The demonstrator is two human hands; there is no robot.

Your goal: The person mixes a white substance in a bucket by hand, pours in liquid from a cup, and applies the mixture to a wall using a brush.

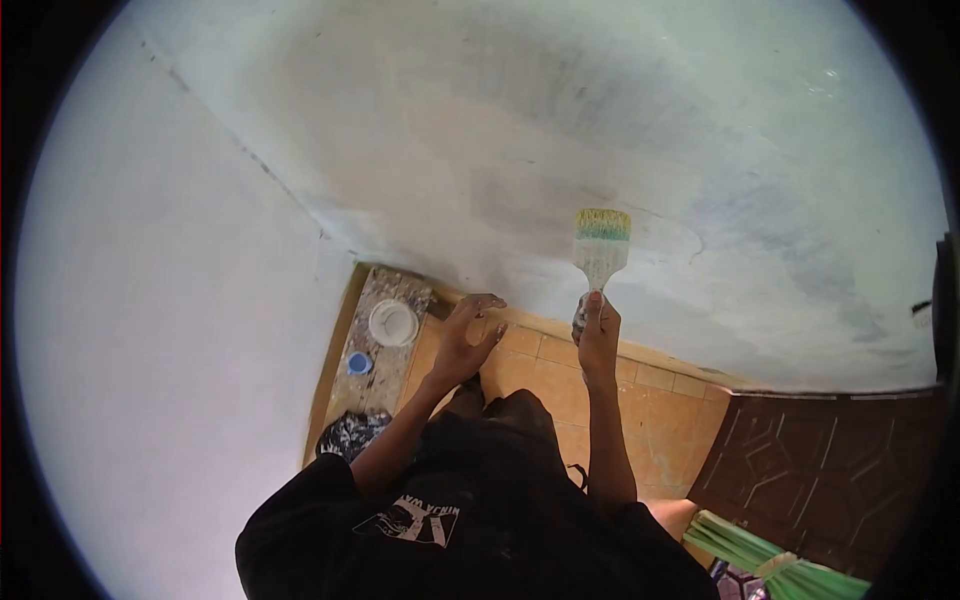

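From the head camera, the right hand (599, 335) is showing just right of the middle of the frame, its grip closed around the handle of a broad brush (602, 240), and the brush is standing bristles-up in front of the blotchy wall (480, 130) that is filling the top of the frame. Yellow bristles are ending in a blue-green band, with pale smears covering the body below; whether the tips are touching the wall, I can't tell from this angle. Over to the left of it, the left hand (465, 345) is hovering with nothing in its grip, fingers curving and thumb parting from them. In the lower left, a paint-spattered desk (388, 284) is carrying a white tub (374, 318) and, just below it in the frame, a blue cup (359, 367); a crumpled dark-and-white bundle (350, 435) is lying at the near end. Orange tiles (550, 385) are spreading under the person, and a green cloth (770, 560) is hanging at the lower right. Brushing the wall is looking like the step in hand, and the next move is probably calling for flat bristles, a steady wrist and even pressure.
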